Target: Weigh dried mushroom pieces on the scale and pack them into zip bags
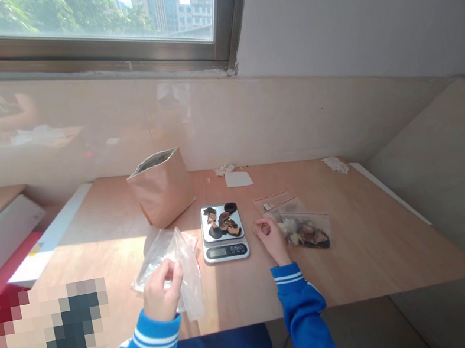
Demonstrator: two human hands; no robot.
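My left hand (163,289) pinches a clear plastic bag (193,292) that hangs limp from the fingertips. More clear bags (146,270) lie flat beneath and behind that hand. Between my hands stands a kitchen scale (226,252), its silver plate bearing several dark, dried pieces (224,221) with pale brown undersides. Just right of the scale, my right hand (272,241) is above the table with thumb and index finger closed together; anything between them is too small to make out. Beside it lies a zip bag (308,229) filled with dark and pale dried pieces, overlapping other zip bags (280,204).
A brown paper bag (162,191) stands with its top open behind the scale, to the left. White paper (239,179) and crumpled tissue (336,165) lie along the table's back edge, near the wall. A blurred-out patch covers the lower left.
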